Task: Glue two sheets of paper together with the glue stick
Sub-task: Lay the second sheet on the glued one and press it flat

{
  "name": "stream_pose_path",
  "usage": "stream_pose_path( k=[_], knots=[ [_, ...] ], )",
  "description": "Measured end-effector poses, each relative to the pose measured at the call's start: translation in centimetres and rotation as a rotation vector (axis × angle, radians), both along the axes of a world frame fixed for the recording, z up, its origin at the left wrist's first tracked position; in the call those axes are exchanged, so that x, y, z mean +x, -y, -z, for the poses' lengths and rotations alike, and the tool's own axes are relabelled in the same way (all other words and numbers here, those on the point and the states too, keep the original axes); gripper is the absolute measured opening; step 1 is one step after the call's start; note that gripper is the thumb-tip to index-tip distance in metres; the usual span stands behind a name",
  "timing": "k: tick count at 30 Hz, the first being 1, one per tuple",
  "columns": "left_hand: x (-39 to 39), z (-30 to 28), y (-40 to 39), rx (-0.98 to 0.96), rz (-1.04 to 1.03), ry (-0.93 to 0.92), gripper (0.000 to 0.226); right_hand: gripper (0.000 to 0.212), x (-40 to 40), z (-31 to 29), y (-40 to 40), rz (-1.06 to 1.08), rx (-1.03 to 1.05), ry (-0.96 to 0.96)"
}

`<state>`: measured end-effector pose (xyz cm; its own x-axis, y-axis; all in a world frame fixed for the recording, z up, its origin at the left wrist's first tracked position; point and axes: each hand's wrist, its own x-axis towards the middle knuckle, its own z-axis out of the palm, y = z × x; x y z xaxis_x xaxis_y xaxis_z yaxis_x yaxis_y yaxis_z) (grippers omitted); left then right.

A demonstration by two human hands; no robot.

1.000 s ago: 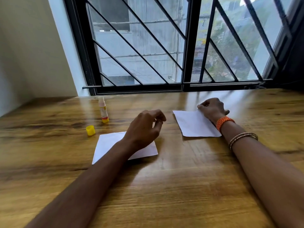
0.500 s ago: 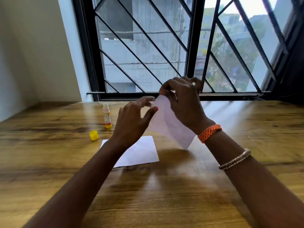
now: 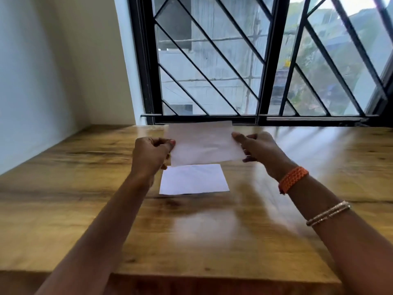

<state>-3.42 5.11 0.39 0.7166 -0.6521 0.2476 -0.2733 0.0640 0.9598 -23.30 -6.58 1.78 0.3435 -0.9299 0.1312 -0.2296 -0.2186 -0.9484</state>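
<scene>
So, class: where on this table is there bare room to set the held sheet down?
Bare wood lies right of the flat sheet, under the right hand, and in the wide strip between that sheet and the table near edge. It is crowded where the left hand and held sheet hang over the flat one.

Glossy wood-grain table [image 3: 85, 188]; matt, seemingly smooth paper sheets [image 3: 194, 179].
</scene>
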Motion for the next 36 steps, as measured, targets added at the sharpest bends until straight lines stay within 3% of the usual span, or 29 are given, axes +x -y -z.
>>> stream_pose_path(
  k=[3,12,17,36],
  knots=[
    [0.5,0.6,-1.0,0.092,0.052,-0.029,0.013,0.016,-0.5,0.7,-0.9,-0.148,0.235,0.068],
    [3.0,2.0,-1.3,0.247,-0.023,-0.076,0.018,0.009,-0.5,2.0,-0.2,-0.092,0.395,0.038],
    [2.6,1.8,-1.1,0.337,0.016,-0.119,0.017,0.012,0.0,2.3,-0.1,-0.103,0.393,-0.025],
    [2.4,1.4,-1.2,0.371,0.066,-0.143,0.013,0.013,1.7,2.7,-0.4,-0.091,0.327,-0.081]
  ],
)
